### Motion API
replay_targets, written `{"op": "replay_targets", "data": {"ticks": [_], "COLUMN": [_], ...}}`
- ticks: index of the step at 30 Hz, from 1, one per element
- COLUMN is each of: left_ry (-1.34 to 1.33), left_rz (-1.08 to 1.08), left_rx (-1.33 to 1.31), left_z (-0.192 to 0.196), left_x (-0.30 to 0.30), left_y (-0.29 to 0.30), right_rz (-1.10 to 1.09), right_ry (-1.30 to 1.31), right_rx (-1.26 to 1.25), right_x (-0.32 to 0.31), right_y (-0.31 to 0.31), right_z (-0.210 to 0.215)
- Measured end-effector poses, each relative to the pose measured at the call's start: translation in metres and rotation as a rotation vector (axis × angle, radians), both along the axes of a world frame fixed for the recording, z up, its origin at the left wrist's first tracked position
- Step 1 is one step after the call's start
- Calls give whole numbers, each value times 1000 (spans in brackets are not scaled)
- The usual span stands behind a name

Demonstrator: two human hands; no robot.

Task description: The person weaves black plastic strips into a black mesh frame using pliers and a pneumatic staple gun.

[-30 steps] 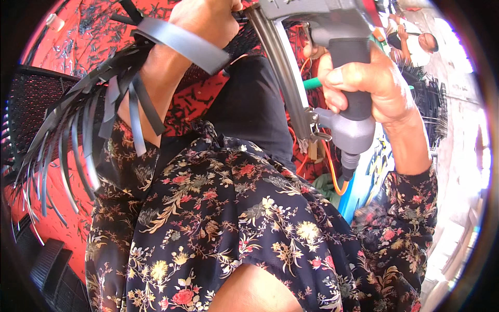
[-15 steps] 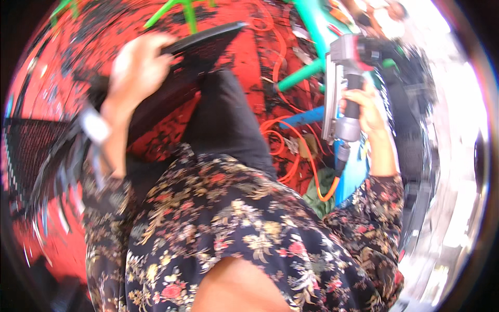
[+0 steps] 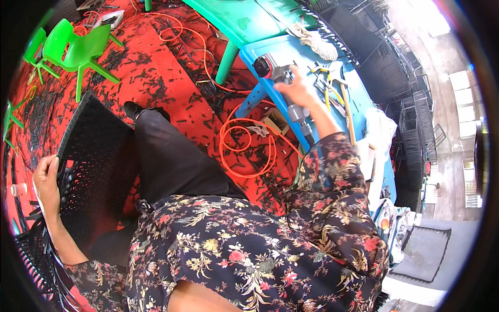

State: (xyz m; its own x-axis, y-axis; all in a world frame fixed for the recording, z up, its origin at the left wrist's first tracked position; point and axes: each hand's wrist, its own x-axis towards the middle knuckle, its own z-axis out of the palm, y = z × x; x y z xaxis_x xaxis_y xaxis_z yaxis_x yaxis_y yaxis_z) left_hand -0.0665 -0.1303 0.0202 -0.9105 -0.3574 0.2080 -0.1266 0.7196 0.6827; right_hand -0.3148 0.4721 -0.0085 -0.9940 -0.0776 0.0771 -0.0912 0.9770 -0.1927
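Observation:
At the left, my left hand (image 3: 48, 182) is closed on the edge of a black woven panel (image 3: 96, 171), which leans upright beside my leg. A grey and black air stapler (image 3: 297, 112) with a hose fitting at its handle end rests at the edge of the blue table (image 3: 332, 122). Over its handle is my right hand (image 3: 304, 93), with thumb and fingers spread apart and touching the tool. Some of its fingers are hidden. To the right of that hand, yellow-handled pliers (image 3: 327, 86) and a hammer (image 3: 345, 99) lie on the table.
An orange air hose (image 3: 223, 148) coils over the red floor (image 3: 130, 57) among black scraps. A green table (image 3: 249, 23) adjoins the blue one, with a bundle of pale cord (image 3: 319, 44) near the join. Green chairs (image 3: 78, 49) stand at far left. Stacked black frames (image 3: 416, 114) line the right.
The air stapler has gone from mid-air in my right hand's grip to the blue table, and that hand's fingers have spread. The woven panel has moved down and left with my left hand.

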Motion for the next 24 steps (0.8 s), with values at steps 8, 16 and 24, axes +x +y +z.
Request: {"op": "replay_targets", "data": {"ticks": [8, 16, 24], "left_ry": [-64, 296, 409], "left_rz": [-22, 49, 87], "left_rx": [7, 282, 261], "left_z": [3, 7, 5], "left_x": [19, 15, 8], "left_y": [-6, 31, 43], "right_rz": [-189, -467, 780], "right_ry": [103, 128, 300], "right_rx": [147, 214, -257], "right_x": [-29, -67, -15], "right_y": [176, 256, -110], "right_z": [-14, -25, 75]}}
